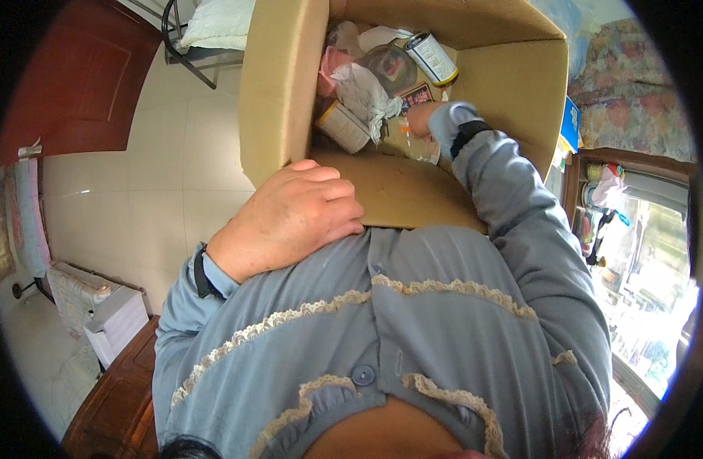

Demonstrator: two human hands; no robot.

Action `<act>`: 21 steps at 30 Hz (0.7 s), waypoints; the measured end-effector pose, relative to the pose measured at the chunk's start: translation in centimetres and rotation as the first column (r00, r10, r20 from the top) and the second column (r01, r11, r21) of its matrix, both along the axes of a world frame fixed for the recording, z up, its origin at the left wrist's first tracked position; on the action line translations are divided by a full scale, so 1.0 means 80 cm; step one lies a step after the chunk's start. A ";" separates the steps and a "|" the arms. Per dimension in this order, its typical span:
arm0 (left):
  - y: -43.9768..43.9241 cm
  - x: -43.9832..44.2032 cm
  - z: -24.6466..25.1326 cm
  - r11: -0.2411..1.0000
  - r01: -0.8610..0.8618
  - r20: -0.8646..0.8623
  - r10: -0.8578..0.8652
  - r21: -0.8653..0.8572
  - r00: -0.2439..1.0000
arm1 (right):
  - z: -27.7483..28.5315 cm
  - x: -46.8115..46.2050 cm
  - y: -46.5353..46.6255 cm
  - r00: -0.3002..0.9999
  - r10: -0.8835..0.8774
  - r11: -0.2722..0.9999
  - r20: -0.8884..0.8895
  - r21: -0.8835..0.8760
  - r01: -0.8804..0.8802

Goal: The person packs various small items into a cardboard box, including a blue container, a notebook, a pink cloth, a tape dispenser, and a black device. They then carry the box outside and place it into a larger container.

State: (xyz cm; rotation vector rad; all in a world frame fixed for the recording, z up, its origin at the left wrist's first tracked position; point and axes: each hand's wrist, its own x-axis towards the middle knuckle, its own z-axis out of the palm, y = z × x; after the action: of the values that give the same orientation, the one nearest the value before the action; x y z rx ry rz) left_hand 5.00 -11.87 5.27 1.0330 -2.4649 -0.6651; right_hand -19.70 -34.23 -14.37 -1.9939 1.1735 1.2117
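Observation:
A large open cardboard box stands before me. My left hand curls its fingers over the near rim. Deep inside, my right hand reaches to the bottom, beside a small dark printed box and some clear plastic packaging; its fingertips are hidden, so its grip cannot be told. A labelled metal can leans at the far right, another can lies near the left wall. Between them are a crumpled whitish plastic bag, a pink bag and a round clear plastic container.
A metal-framed seat with a white cushion stands beyond the box on the left. A reddish door is at the far left, wooden furniture at the lower left. On the right are a flowered cloth and a bright window.

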 end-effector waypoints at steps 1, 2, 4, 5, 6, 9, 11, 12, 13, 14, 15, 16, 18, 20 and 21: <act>-0.001 0.000 0.000 1.000 -0.001 0.002 0.001 -0.006 1.000 | 0.012 0.002 -0.007 0.996 -0.051 0.992 0.080 -0.108 0.059; -0.002 0.001 0.000 1.000 -0.001 -0.002 0.001 0.000 1.000 | 0.022 0.005 -0.012 0.967 -0.056 0.959 0.250 -0.256 0.122; -0.004 0.002 -0.001 1.000 0.004 -0.007 -0.004 0.008 1.000 | 0.033 0.017 -0.007 0.805 0.011 0.752 0.594 -0.535 0.384; -0.006 0.002 -0.001 1.000 0.008 -0.010 -0.008 0.007 1.000 | 0.032 0.027 0.000 0.749 0.025 0.789 0.662 -0.474 0.392; -0.007 0.003 -0.002 1.000 0.010 -0.014 -0.010 0.007 1.000 | 0.029 0.039 0.009 0.690 0.048 0.795 0.723 -0.446 0.412; -0.009 0.004 -0.002 1.000 0.011 -0.026 -0.011 0.006 1.000 | 0.017 0.056 0.026 0.711 -0.004 0.843 0.703 -0.379 0.380; -0.010 0.004 -0.001 1.000 0.012 -0.029 -0.012 0.006 1.000 | 0.016 0.050 0.021 0.831 -0.044 0.903 0.555 -0.333 0.271; -0.010 0.005 -0.001 1.000 0.012 -0.032 -0.012 0.008 0.999 | 0.020 0.040 0.012 0.898 -0.037 0.938 0.439 -0.295 0.183; -0.009 0.005 -0.001 1.000 0.013 -0.035 -0.012 0.009 0.999 | 0.027 0.027 0.000 0.954 -0.021 0.959 0.299 -0.264 0.104; -0.010 0.005 -0.001 1.000 0.013 -0.037 -0.013 0.005 0.999 | 0.035 0.014 -0.014 0.971 -0.014 0.979 0.237 -0.193 0.061; -0.010 0.005 -0.001 1.000 0.014 -0.038 -0.014 -0.002 0.999 | 0.043 0.002 -0.026 0.987 -0.004 0.990 0.158 -0.141 0.027; -0.011 0.005 -0.001 1.000 0.018 -0.031 -0.019 -0.012 0.999 | 0.050 -0.007 -0.035 0.995 0.006 0.995 0.097 -0.101 0.004; -0.012 0.006 -0.001 1.000 0.021 -0.053 -0.021 -0.005 0.998 | 0.061 -0.013 -0.046 0.984 0.030 0.994 0.175 -0.109 -0.011; -0.014 0.007 -0.002 1.000 0.018 -0.062 -0.019 -0.014 0.998 | 0.065 0.003 -0.047 0.956 0.157 0.973 0.247 -0.207 -0.106; -0.014 0.006 -0.002 1.000 0.011 -0.063 -0.012 -0.021 0.998 | 0.063 0.019 -0.043 0.912 0.178 0.939 0.369 -0.340 -0.046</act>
State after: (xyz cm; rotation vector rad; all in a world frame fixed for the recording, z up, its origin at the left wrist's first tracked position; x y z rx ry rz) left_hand 5.52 -13.00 5.14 0.9757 -2.4204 -0.6641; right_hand -18.21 -37.65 -9.30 -2.4378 1.1111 0.6376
